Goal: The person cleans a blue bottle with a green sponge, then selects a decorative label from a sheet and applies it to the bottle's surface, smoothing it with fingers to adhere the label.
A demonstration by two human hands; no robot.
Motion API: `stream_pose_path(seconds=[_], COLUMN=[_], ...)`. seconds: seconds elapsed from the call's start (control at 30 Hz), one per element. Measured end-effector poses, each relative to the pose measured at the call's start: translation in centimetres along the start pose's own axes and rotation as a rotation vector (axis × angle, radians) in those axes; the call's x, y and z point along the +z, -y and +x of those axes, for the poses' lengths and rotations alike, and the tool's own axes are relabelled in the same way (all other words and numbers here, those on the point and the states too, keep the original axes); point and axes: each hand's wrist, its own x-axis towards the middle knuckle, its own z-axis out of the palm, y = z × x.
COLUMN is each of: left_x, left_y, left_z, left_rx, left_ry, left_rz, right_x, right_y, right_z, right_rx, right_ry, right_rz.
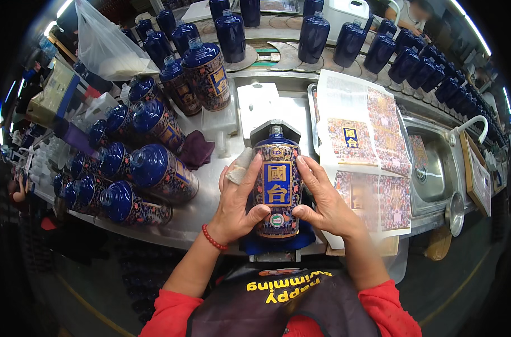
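At the far left of the workbench (210, 216), a cluster of finished blue bottles (154, 171) is laid on its sides, necks pointing left and toward the camera, patterned labels already around the bodies. A dark purple cloth (196, 149) is seen just right of that cluster, touching the nearest bottles.

At centre, the blue ceramic bottle (276, 188) is held lying in a blue cradle (276, 242), neck pointing away from the person and base toward the apron. Its long axis runs straight away from the body, between the two hands.

The left hand (237, 208) is pressed against the bottle's left flank, fingers wrapped partly over the label, thumb laid across the lower front; a pale wrapping is noted on one fingertip and a red bead bracelet (213, 238) at the wrist. The right hand (323, 199) is set against the right flank in mirror fashion, fingers extended along the label's edge, thumb meeting the lower front. Both hands are closed on the bottle, equally near; neither is free.

Right of the hands, printed label sheets (368, 157) are spread flat, partly over a metal tray. Further right, a steel sink (435, 168) is recessed. Along the back, unlabelled dark blue bottles (401, 53) stand upright in a row.
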Motion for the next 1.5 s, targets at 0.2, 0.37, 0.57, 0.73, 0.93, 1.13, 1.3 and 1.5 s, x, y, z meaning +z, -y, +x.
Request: stream_pose_path(seconds=[0.2,0.37,0.57,0.73,0.93,1.13,1.3,1.5], left_x=[0.3,0.2,0.3,0.4,0.2,0.3,0.3,-0.5], left_y=[0.5,1.0,1.1,1.2,1.2,1.3,1.5,1.2], left_z=[-0.3,-0.8,-0.6,-0.8,-0.9,-1.1,-1.3,-1.0], left_rx=[0.021,0.096,0.111,0.103,0.052,0.046,0.047,0.094], left_ry=[-0.022,0.018,0.011,0.011,0.049,0.054,0.053,0.115], left_rz=[-0.048,-0.05,-0.07,-0.07,-0.109,-0.124,-0.136,-0.019], right_x=[0.0,0.3,0.1,-0.2,-0.2,-0.3,-0.1,-0.8], right_y=[-0.5,-0.9,-1.3,-1.6,-2.0,-2.2,-2.1,-1.0], right_z=[-0.5,-1.1,-0.8,-0.8,-0.8,-0.9,-1.1,-1.1], right_rx=[0.049,0.01,0.005,0.012,-0.031,-0.062,-0.057,-0.011], right_ry=[0.021,0.022,0.046,0.071,0.085,0.099,0.074,0.125], right_rz=[0.002,0.028,0.029,0.039,0.042,0.037,0.05,0.0])
